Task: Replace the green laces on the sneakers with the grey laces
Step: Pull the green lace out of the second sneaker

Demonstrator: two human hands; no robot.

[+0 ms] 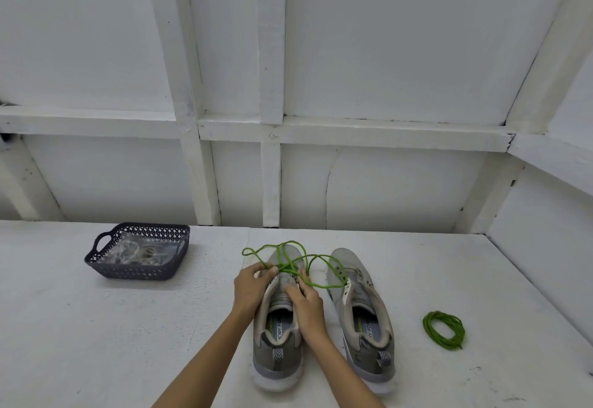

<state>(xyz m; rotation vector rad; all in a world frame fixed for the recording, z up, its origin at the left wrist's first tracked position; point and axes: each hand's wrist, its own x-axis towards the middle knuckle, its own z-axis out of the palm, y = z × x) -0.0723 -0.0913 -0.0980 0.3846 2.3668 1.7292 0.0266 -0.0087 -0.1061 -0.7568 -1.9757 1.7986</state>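
Two grey sneakers stand side by side on the white table, toes pointing away from me. The left sneaker (278, 337) carries a loose green lace (290, 258) that loops over its toe and trails across to the right sneaker (362, 321). My left hand (252, 287) pinches the green lace at the shoe's left eyelets. My right hand (306, 306) grips the tongue and right eyelet edge of the same shoe. A coiled green lace (444, 330) lies on the table to the right. The right sneaker has no lace through its eyelets.
A dark plastic basket (138, 252) with handles sits at the back left and holds clear bags whose contents look like grey laces. White panelled walls close off the back and right of the table (96, 343).
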